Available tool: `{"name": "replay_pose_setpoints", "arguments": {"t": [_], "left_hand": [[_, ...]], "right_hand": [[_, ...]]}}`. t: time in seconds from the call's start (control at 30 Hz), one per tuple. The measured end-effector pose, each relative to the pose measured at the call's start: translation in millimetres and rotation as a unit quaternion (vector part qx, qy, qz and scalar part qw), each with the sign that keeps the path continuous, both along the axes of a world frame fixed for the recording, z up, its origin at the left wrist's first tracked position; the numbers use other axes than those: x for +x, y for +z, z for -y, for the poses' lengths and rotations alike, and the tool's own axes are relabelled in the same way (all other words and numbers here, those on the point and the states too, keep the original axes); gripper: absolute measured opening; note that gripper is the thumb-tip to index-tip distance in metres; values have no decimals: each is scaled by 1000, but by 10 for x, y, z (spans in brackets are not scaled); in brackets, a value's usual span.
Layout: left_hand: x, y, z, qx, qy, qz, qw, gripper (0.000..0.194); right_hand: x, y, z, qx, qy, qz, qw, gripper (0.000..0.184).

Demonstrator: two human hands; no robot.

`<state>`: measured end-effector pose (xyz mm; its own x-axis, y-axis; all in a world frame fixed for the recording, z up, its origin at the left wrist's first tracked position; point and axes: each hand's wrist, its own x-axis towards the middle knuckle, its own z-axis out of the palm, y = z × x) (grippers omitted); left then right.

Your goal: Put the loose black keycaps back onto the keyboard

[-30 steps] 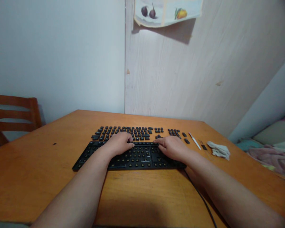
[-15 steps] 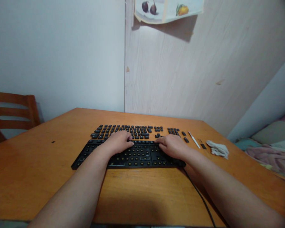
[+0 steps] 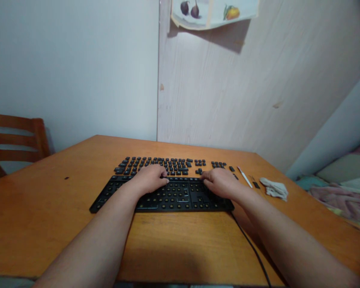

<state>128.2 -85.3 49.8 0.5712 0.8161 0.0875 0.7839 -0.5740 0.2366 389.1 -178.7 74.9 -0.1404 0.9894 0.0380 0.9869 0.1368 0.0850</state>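
A black keyboard [image 3: 165, 208] lies flat on the table, most of its keycaps off and the small switch stems showing. Keycaps remain along its top row. My left hand [image 3: 150, 178] is closed over the back edge near the middle, fingers curled down and thumb on top. Toward the right end, my right hand [image 3: 220, 182] rests on the keyboard with its index finger stretched left onto the top row. Its other fingers are partly hidden. Behind the keyboard, loose black keycaps [image 3: 177, 165] lie in rows in keyboard order, partly covered by my hands.
To the right lie a white pen-like tool [image 3: 245, 177], a small black piece with thin wires [image 3: 256, 185] and a crumpled white cloth [image 3: 274, 189]. The keyboard's cable [image 3: 252, 246] runs off the front edge. A wooden chair [image 3: 18, 138] stands at left.
My right hand has slid slightly right along the keyboard's top row. My left hand stays where it was, and the keyboard has not moved on the table.
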Motion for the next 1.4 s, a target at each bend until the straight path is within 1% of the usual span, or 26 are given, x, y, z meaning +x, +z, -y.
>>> {"name": "replay_pose_setpoints", "arguments": {"t": [0.1,0.2,0.33,0.5,0.7,0.93,1.07,1.23,1.3,1.4], "left_hand": [[-4,-21,-19,2,-1,3,1000,22],[-17,-37,-32,5,-1,8,1000,22],[-28,-33,-24,4,-3,13,1000,21],[-26,-34,-25,2,-5,14,1000,22],[-33,-34,-31,1,-10,18,1000,22],[-35,-35,-35,1,-12,21,1000,21],[-39,-63,-76,0,-12,23,1000,22],[-45,-88,-111,-3,-19,26,999,23],[-44,-86,-115,-5,-20,24,999,25],[-43,-81,-115,-6,-20,26,999,27]], "right_hand": [[-1,-28,-7,-8,7,2,1000,37],[29,-48,-26,2,6,-13,1000,37],[92,-61,-55,52,-21,-57,997,37],[141,-93,-80,121,-50,-109,985,35],[242,-126,-117,168,-92,-133,972,35],[370,-104,-145,241,-73,-178,951,34],[349,-53,-159,249,-71,-175,950,35],[301,-20,-140,229,-92,-181,952,33],[327,-63,-105,219,-96,-200,950,29],[438,-216,-28,216,-104,-253,937,22]]}}
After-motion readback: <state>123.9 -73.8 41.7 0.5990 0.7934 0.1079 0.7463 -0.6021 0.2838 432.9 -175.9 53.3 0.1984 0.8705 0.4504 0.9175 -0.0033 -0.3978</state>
